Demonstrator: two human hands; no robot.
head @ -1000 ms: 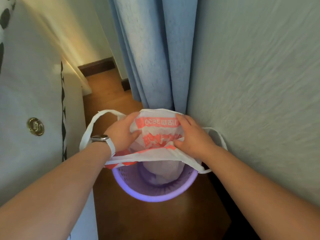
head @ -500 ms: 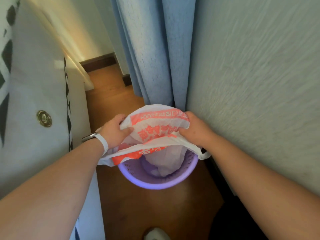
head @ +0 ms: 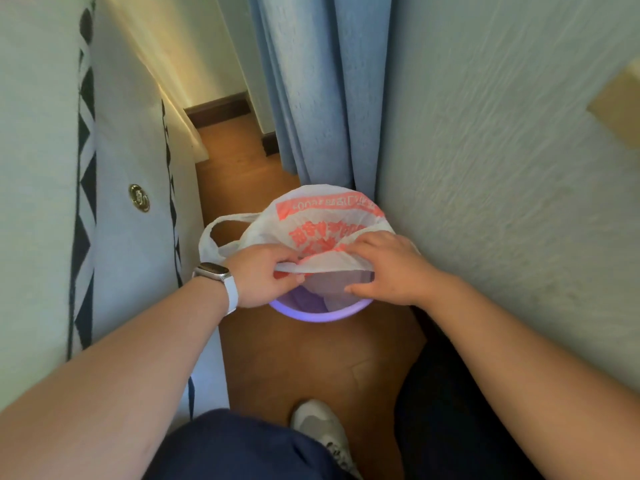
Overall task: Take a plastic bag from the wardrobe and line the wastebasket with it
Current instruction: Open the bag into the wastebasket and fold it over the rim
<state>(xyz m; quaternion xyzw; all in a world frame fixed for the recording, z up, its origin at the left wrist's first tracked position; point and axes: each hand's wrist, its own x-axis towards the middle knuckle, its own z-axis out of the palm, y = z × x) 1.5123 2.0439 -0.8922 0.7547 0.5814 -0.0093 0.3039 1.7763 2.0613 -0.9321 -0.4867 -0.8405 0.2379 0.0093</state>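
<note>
A white plastic bag (head: 322,216) with orange-red print sits over the purple wastebasket (head: 311,315) on the wooden floor. Its far side covers the basket's far rim, and its body hangs down inside. My left hand (head: 263,275), with a watch on the wrist, pinches the bag's near edge above the basket's left side. My right hand (head: 388,268) grips the same edge on the right, fingers curled over the plastic. One bag handle (head: 214,233) loops loose to the left. Only the basket's near rim shows.
A pale wall (head: 502,168) stands close on the right and a blue curtain (head: 325,84) hangs behind the basket. A white cabinet (head: 131,161) with black trim and a brass knob (head: 139,198) closes the left side. My shoe (head: 320,427) rests on the floor below.
The bag's far side has been pulled down over the basket's far rim. Both hands have come toward the near edge and closer together, and the left handle has fallen free.
</note>
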